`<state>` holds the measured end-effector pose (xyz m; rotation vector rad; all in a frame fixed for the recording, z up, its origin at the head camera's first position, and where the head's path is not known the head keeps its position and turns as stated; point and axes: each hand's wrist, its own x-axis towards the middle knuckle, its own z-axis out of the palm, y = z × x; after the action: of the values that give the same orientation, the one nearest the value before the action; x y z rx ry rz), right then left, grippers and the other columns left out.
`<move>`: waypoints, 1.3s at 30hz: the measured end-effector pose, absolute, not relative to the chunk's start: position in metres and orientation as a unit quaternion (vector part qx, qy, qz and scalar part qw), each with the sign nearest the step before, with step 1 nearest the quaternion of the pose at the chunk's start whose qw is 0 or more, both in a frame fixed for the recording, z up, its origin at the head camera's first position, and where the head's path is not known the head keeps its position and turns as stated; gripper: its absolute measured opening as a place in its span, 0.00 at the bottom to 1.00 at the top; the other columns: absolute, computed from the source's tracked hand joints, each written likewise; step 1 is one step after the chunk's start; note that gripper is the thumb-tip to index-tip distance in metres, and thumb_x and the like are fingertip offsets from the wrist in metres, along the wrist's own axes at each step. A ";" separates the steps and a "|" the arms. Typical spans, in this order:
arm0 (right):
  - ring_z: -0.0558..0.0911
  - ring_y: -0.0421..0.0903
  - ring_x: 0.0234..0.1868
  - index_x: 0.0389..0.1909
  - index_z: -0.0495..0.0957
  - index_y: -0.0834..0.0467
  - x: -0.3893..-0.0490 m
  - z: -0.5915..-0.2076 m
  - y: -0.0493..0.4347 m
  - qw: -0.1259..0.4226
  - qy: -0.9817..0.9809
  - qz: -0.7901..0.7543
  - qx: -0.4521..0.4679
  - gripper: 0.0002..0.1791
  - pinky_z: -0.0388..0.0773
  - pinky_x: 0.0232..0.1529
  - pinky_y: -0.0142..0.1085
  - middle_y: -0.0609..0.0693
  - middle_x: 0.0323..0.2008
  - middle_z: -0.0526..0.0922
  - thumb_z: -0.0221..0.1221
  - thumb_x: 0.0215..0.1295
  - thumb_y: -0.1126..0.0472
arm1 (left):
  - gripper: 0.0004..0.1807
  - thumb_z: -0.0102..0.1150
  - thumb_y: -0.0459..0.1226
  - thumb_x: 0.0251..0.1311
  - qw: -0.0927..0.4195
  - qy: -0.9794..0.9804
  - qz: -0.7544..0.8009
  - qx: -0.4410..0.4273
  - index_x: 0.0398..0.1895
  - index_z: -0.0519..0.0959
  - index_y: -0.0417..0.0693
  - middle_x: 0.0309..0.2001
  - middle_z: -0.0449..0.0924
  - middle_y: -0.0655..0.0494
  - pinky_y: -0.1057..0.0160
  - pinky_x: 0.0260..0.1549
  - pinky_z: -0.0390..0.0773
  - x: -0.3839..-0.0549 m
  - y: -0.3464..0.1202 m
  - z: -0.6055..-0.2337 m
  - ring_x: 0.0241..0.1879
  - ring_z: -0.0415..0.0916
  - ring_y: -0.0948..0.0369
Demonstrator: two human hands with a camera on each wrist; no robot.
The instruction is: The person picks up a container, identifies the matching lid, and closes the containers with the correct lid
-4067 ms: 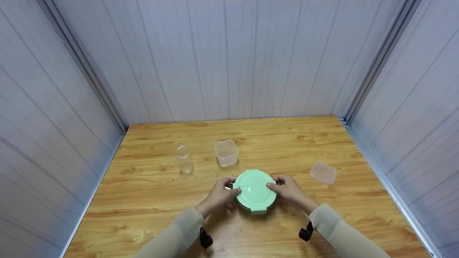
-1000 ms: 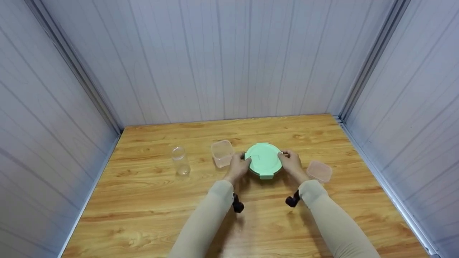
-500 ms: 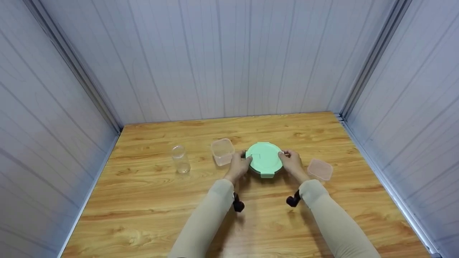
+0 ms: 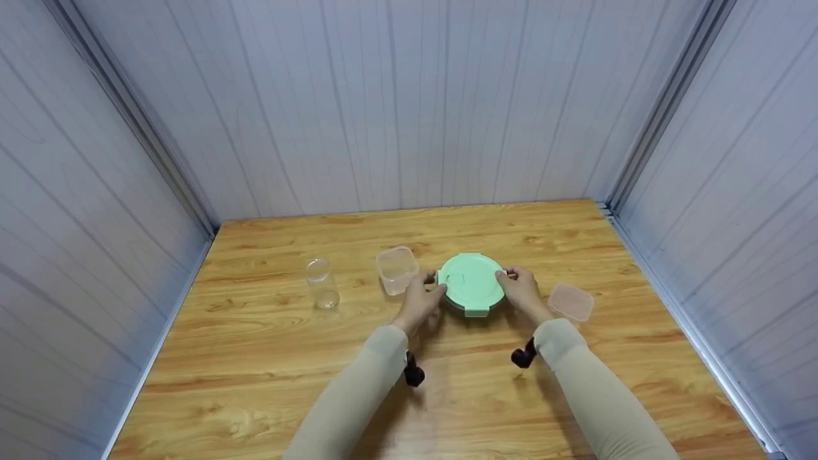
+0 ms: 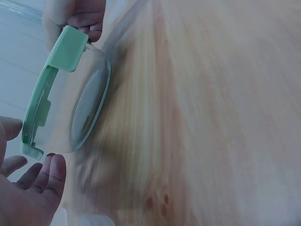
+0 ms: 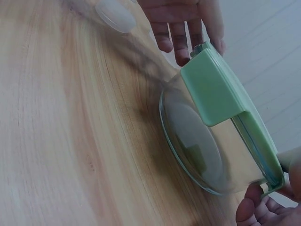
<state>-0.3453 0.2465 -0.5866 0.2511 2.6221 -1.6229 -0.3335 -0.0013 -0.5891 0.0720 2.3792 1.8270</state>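
A round glass food container [image 6: 188, 136] with a mint-green clip lid [image 4: 474, 281] stands on the wooden table, in front of both hands. My right hand [image 4: 521, 292] grips its right side, the thumb on the lid and the fingers curled under the side clip [image 6: 270, 188]. At the opposite side is my left hand [image 4: 420, 300]; its thumb lies by the lid's edge, while its fingers [image 5: 55, 174] are loosely extended below the clip, a little apart from the glass. A front clip [image 4: 477, 313] hangs down over the rim.
Left of the container sits a clear square plastic box [image 4: 397, 271] without a lid. Farther left stands a clear glass jar [image 4: 323, 284]. A translucent square lid [image 4: 571, 302] lies flat to the right. Pale panel walls [image 4: 409, 115] enclose the table [image 4: 255, 370] at the back and sides.
Over the earlier seconds both hands carried the glass container away from me and slightly right. Since half a second ago, my left hand has loosened and drawn slightly left; the container stays put.
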 end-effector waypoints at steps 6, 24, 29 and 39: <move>0.79 0.58 0.61 0.70 0.74 0.70 -0.346 -0.587 0.247 0.029 0.849 -0.521 0.085 0.28 0.79 0.58 0.43 0.67 0.61 0.79 0.54 0.85 0.52 | 0.29 0.59 0.40 0.79 0.071 0.792 0.606 0.029 0.76 0.70 0.35 0.72 0.72 0.38 0.57 0.49 0.85 -0.319 -0.013 -0.589 0.60 0.79 0.48; 0.80 0.55 0.56 0.67 0.76 0.70 -0.344 -0.584 0.249 0.023 0.851 -0.520 0.072 0.26 0.79 0.52 0.39 0.65 0.57 0.80 0.54 0.85 0.52 | 0.24 0.63 0.37 0.77 0.066 0.789 0.607 0.063 0.70 0.75 0.33 0.67 0.78 0.37 0.55 0.56 0.82 -0.297 -0.032 -0.575 0.56 0.79 0.50; 0.80 0.58 0.57 0.68 0.75 0.70 -0.344 -0.585 0.248 0.023 0.850 -0.522 0.066 0.26 0.79 0.54 0.41 0.67 0.58 0.80 0.53 0.85 0.53 | 0.22 0.64 0.35 0.75 0.042 0.793 0.603 0.080 0.67 0.77 0.32 0.66 0.77 0.33 0.56 0.52 0.83 -0.296 -0.037 -0.573 0.55 0.80 0.49; 0.80 0.62 0.61 0.70 0.74 0.70 -0.344 -0.587 0.249 0.028 0.858 -0.509 0.059 0.27 0.79 0.61 0.50 0.69 0.61 0.79 0.51 0.86 0.52 | 0.24 0.69 0.34 0.71 -0.013 0.782 0.613 0.108 0.65 0.76 0.33 0.62 0.78 0.36 0.55 0.54 0.81 -0.297 -0.052 -0.564 0.58 0.80 0.40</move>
<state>-0.3441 0.2485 -0.5866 0.1823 2.6486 -1.5708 -0.2971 -0.0517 -0.5644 0.3430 2.4791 1.9430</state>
